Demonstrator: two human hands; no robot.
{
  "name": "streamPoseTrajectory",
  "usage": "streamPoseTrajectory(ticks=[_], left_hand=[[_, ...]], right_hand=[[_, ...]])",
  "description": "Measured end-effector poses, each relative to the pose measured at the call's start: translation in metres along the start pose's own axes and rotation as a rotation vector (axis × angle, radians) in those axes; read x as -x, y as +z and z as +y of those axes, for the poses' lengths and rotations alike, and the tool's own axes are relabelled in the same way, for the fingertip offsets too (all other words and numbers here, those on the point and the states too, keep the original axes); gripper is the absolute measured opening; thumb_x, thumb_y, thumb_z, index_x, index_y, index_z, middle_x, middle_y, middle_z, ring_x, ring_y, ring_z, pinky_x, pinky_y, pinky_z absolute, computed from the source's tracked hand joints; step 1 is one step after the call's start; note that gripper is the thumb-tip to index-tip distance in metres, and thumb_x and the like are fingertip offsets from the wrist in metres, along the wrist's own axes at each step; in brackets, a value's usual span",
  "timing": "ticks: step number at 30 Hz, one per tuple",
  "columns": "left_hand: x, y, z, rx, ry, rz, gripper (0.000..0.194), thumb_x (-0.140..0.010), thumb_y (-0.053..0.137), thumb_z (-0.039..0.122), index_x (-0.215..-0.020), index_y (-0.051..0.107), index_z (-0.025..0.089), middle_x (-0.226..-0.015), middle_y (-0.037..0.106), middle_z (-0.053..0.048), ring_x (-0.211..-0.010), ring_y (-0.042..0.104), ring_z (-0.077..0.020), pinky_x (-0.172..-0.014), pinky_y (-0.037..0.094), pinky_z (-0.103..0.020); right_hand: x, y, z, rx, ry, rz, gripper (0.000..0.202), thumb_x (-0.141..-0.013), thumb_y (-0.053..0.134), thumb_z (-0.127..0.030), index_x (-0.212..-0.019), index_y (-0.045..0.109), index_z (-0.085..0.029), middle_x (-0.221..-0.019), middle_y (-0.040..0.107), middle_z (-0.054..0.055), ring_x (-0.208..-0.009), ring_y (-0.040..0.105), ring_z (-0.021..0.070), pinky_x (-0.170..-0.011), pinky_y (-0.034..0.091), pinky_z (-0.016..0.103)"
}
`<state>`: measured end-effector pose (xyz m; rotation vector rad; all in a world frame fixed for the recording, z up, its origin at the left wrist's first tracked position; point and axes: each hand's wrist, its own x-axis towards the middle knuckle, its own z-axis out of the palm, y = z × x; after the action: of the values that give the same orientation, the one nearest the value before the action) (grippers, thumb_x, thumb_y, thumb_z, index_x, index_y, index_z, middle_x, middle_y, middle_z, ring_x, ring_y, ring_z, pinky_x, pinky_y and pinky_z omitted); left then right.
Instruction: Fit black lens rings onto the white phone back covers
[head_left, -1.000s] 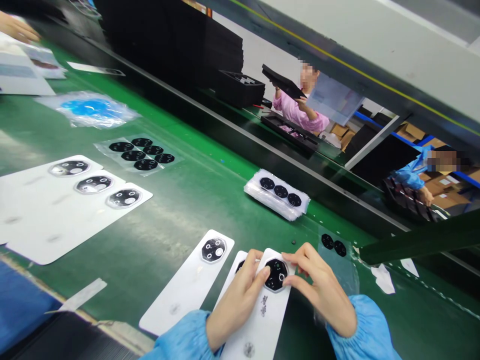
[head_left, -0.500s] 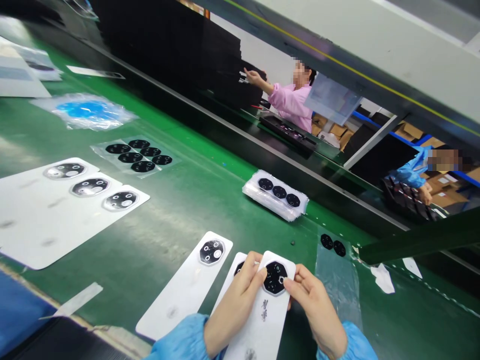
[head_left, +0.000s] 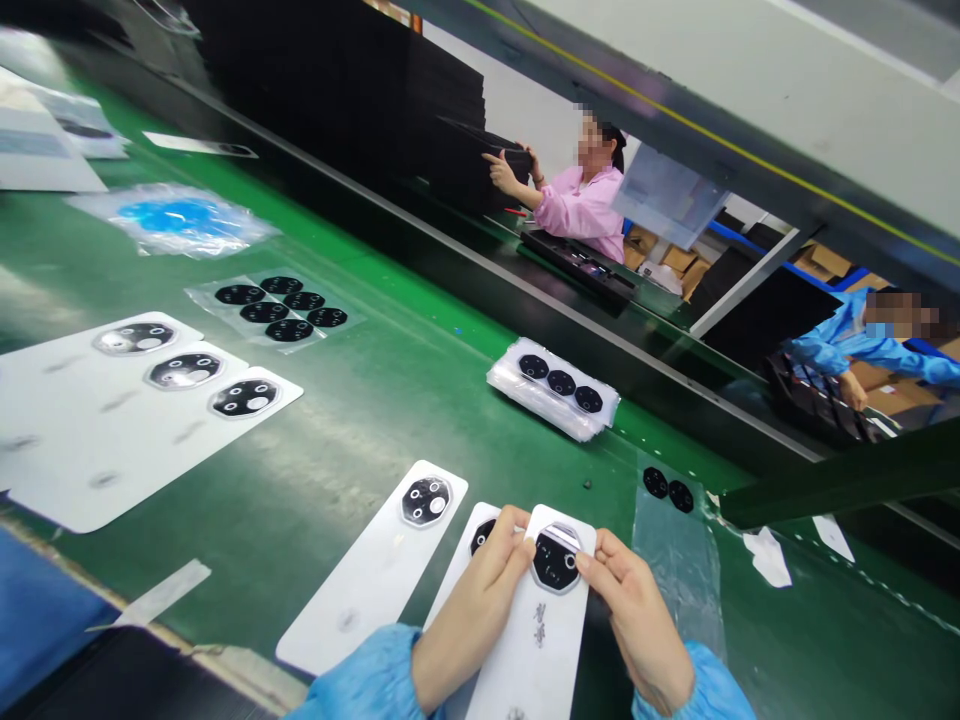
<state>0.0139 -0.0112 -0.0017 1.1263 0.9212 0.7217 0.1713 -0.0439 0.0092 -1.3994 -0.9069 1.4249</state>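
The white phone back cover (head_left: 536,625) sits pinched between the left hand (head_left: 469,625) and right hand (head_left: 637,625), fingertips closed at either side of its black camera plate (head_left: 556,560). It looks light, thin and slick, probably scratch-prone; edges seem the safest hold. Another cover (head_left: 371,575) lies left of the grip.
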Motion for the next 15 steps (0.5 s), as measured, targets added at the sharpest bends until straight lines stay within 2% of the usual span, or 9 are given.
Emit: streamPoseTrajectory(ticks=[6, 15], left_hand=[[-0.0013, -0.0007, -0.001, -0.012, -0.02, -0.001, 0.021, -0.09, 0.035, 0.041, -0.088, 0.043, 0.022, -0.084, 0.056, 0.0, -0.086, 0.052, -0.0211, -0.079, 0.036, -0.03], [-0.0027, 0.0, -0.0017, 0.071, -0.081, -0.005, 0.026, -0.088, 0.039, 0.049, -0.089, 0.043, 0.023, -0.083, 0.056, 0.0, -0.083, 0.055, -0.0211, -0.076, 0.04, -0.031]], right_hand=[[-0.0006, 0.0007, 0.0015, -0.036, 0.063, 0.031, 0.03, -0.073, 0.069, -0.045, -0.075, 0.057, -0.018, -0.056, 0.053, -0.005, -0.05, 0.045, 0.0106, -0.051, 0.033, 0.023], [-0.0025, 0.0035, 0.0004, -0.03, 0.1, 0.093, 0.034, -0.071, 0.07, -0.045, -0.064, 0.048, -0.02, -0.051, 0.046, -0.007, -0.046, 0.041, 0.0098, -0.047, 0.032, 0.023]])
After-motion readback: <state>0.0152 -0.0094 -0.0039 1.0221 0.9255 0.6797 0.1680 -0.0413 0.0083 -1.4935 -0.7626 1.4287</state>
